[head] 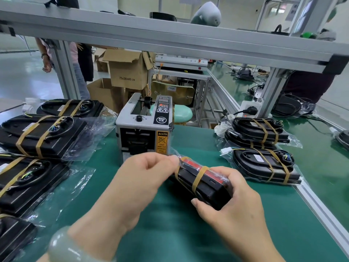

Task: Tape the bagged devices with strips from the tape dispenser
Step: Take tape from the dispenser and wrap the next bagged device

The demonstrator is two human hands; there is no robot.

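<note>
Hands hold one bagged device just above the green mat, near the middle of the bench and right in front of the tape dispenser. The right hand is wrapped round the device's near right end, thumb at its near edge and fingers curled over the top, so the black body runs up and to the left out of that grasp. The left hand pinches the loose clear plastic at the far left end between thumb and fingertips, just below the dispenser's yellow caution label. A tan strip bands the device between the two hands, and something red shows through the bag along its far side. Blur smears the pinched plastic, so whether a piece of tape is also caught between those fingertips cannot be told. The device's near end is hidden inside the right palm, and the dispenser's dark outlet is too dim to show whether tape sits there. A pale green bangle circles the left wrist, cut by the lower edge. More bagged devices with tan bands lie in a left pile, partly cut off at the side, and in a right stack. Cardboard boxes stand far behind the dispenser.
</note>
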